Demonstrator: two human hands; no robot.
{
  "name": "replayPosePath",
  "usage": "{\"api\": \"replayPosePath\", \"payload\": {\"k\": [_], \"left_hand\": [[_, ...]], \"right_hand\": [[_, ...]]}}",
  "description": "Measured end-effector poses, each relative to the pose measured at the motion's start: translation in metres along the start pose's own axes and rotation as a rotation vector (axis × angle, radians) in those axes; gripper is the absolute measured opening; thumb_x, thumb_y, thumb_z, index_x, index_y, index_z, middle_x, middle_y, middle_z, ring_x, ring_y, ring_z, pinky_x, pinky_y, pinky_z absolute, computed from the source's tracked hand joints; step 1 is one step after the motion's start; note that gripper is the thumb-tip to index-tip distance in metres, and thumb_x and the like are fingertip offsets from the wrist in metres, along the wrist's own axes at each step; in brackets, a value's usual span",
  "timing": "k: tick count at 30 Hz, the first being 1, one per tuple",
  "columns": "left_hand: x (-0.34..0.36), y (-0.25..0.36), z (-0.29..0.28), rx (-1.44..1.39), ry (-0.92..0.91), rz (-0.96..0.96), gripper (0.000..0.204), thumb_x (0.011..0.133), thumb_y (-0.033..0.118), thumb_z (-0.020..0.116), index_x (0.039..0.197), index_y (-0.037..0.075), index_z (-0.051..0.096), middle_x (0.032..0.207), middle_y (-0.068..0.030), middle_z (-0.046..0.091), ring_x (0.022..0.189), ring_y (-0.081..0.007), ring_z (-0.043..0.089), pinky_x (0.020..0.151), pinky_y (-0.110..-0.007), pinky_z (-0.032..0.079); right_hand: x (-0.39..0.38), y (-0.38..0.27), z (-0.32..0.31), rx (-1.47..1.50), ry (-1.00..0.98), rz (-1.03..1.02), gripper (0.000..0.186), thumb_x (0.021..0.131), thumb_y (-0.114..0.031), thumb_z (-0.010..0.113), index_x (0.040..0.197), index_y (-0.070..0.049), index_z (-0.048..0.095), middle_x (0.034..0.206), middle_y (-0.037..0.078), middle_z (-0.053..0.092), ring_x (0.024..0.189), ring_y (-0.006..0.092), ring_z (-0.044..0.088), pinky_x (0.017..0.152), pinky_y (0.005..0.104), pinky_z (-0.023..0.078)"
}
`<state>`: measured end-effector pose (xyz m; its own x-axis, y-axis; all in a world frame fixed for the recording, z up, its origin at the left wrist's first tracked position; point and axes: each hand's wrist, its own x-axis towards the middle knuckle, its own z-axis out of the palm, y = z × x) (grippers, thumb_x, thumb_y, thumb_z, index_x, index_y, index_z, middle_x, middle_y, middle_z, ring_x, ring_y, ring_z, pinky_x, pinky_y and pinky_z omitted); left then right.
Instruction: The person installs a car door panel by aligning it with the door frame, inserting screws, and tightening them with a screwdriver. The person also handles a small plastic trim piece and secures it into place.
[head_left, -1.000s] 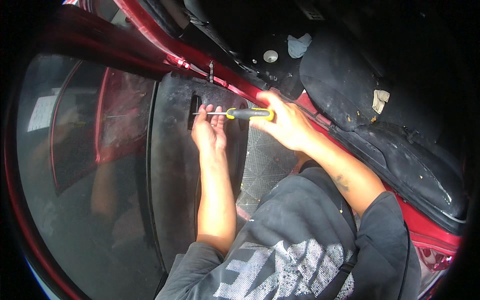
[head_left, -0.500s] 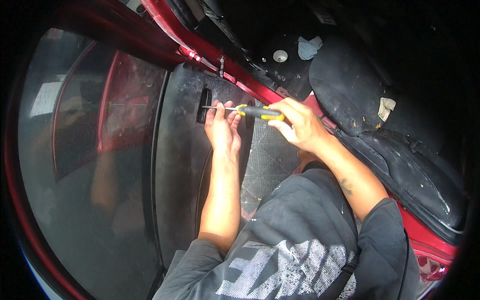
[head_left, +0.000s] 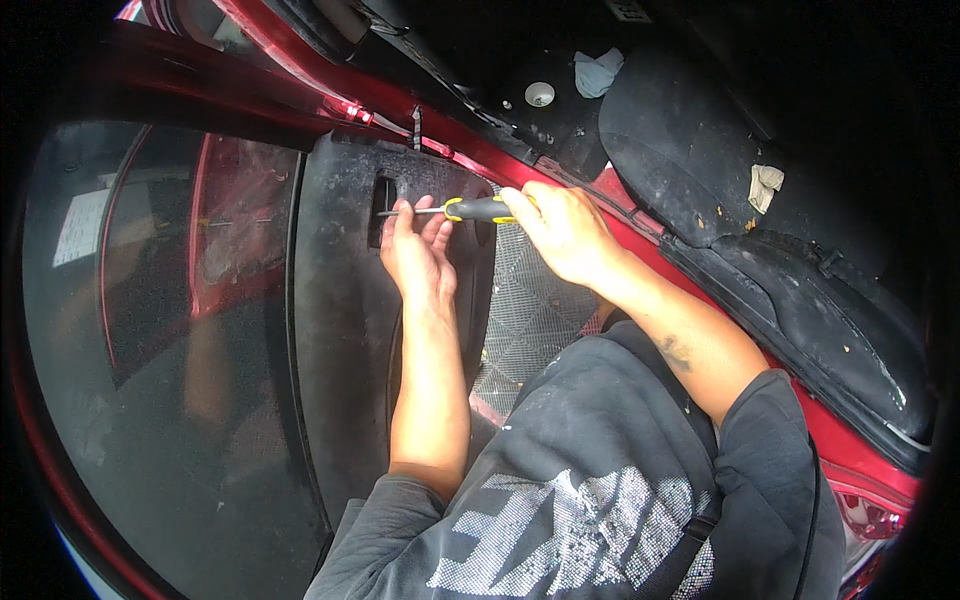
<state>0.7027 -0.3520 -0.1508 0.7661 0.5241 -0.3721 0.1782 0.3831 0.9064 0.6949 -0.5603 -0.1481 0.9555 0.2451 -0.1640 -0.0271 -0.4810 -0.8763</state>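
I hold a yellow-and-black screwdriver (head_left: 472, 208) level by its handle in my right hand (head_left: 558, 225), with my fingers closed over the handle's end. The thumb and fingers of my left hand (head_left: 420, 250) pinch the thin metal shaft, whose tip lies at a dark recess (head_left: 386, 190) in the black door panel (head_left: 342, 320). Whether the tip touches anything inside cannot be seen. The red car door's dark window (head_left: 150, 400) fills the left side and shows reflections.
To the right, the red door sill (head_left: 650, 235) runs beside a dark seat (head_left: 800, 320) with a crumpled cream scrap (head_left: 764, 188). On the car floor lie a small white cup (head_left: 539, 94) and a pale blue cloth (head_left: 597, 72). A grey grid floor (head_left: 525, 300) shows below.
My right hand has shifted on the screwdriver handle, now hiding more of its end. My left hand stays at the recess. The whole view has swayed slightly.
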Motion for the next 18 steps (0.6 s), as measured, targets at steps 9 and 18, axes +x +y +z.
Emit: {"api": "replayPosePath", "payload": {"k": [9,18], "left_hand": [[0.004,-0.001,-0.008,-0.036,-0.004,-0.008,0.037,0.102,0.015,0.060,0.134,-0.001,0.049,0.116,-0.0172,0.066,0.085,-0.0254,0.073,0.067,-0.030,0.060],[0.012,-0.001,-0.006,-0.074,0.010,-0.022,0.026,0.101,0.017,0.064,0.120,0.002,0.054,0.113,-0.0169,0.069,0.080,-0.0235,0.073,0.063,-0.029,0.060]], "right_hand": [[0.002,0.017,0.022,0.143,0.185,-0.270,0.044,0.105,-0.043,0.051,0.097,-0.002,0.068,0.066,0.007,0.062,0.063,0.0199,0.064,0.063,0.0364,0.049],[-0.009,0.020,0.017,0.256,0.206,-0.413,0.038,0.094,-0.025,0.071,0.123,-0.003,0.059,0.089,0.014,0.072,0.067,0.0245,0.066,0.070,0.0357,0.054]]}}
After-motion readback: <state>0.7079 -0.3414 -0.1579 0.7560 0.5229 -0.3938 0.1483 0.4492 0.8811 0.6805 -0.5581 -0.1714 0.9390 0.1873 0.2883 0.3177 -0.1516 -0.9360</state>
